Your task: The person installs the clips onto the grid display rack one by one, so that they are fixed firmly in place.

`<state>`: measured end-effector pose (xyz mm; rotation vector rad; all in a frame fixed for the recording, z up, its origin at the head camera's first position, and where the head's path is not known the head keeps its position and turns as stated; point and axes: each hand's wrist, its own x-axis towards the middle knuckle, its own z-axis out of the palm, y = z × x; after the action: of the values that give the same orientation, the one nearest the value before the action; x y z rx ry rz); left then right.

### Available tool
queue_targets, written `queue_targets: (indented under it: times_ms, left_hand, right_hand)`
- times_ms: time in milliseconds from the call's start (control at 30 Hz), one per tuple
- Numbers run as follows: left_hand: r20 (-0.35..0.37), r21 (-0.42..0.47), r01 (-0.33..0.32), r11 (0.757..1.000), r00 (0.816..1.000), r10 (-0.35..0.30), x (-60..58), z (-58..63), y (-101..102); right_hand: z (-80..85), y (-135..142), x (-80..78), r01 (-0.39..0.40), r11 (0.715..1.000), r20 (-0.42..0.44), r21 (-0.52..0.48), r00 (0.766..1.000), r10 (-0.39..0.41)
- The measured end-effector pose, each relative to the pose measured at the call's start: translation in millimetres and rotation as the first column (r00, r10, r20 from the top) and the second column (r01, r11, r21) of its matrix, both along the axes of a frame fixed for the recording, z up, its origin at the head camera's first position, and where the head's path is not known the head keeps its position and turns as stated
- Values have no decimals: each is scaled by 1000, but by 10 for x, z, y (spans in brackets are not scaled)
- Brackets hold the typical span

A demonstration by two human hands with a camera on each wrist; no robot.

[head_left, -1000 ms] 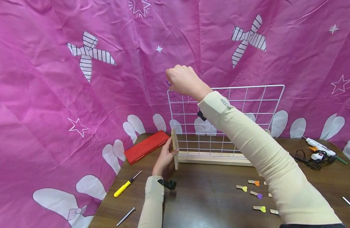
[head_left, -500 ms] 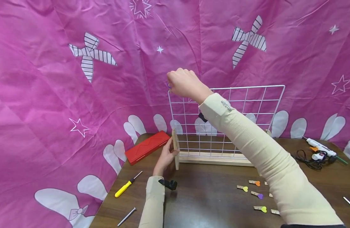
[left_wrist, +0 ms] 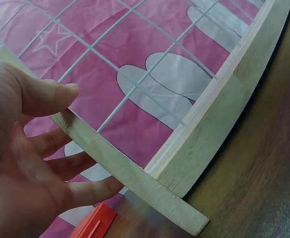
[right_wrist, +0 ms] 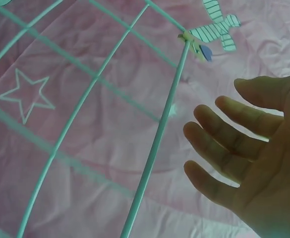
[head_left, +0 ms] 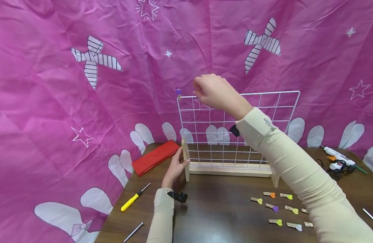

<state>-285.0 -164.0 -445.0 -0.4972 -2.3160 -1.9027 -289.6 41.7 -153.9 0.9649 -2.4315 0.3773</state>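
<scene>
one purple peg [head_left: 178, 92] sits at the wire grid [left_wrist: 137, 85]'s ten-o'clock corner, the right hand [head_left: 220, 91] loosely spread and empty nearby. the left hand [head_left: 174, 170] pinches the seven-o'clock wooden post [head_left: 185, 152]; steady pressure should limit wobble.

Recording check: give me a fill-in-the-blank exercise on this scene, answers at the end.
In the head view, the heart on the clothespin clipped to the wire grid is coloured ____.
The left hand grips a side post made of ____.
The right hand holds ____.
The screwdriver has a handle coloured ____.

Missing words: purple; wood; nothing; yellow.
</scene>
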Motion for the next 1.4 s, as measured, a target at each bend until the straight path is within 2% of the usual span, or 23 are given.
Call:
queue_targets:
  times_ms: [300,500,767,933,1100,1333,1400]
  left_hand:
    - [-14,-4,10,1000,1000,-10,-29,23,-16]
    - [-20,-10,20,1000,1000,-20,-35,46,-32]
    - [-15,-31,19,999,1000,-20,-10,13,-40]
    - [-17,-36,16,999,1000,-17,-6,7,-37]
    - [-22,-38,15,999,1000,-15,-31,-7,-38]
    - [34,-12,-19,1000,999,20,-185,-236,-73]
    - [29,-20,-29,999,999,30,-191,-266,-74]
  right_hand:
    - [-139,468,169,-36,998,-17,-43,999,35]
    - [-345,743,277,-67,995,-18,-74,998,66]
    - [-803,1017,460,-116,991,-36,-67,993,114]
    - [-1115,1173,553,-99,994,1,-56,995,99]
    - [-1439,1329,605,-46,998,45,-49,998,48]
    - [-1932,1507,629,9,1000,155,-18,988,-6]
    - [-2084,1544,633,17,1000,185,3,983,-17]
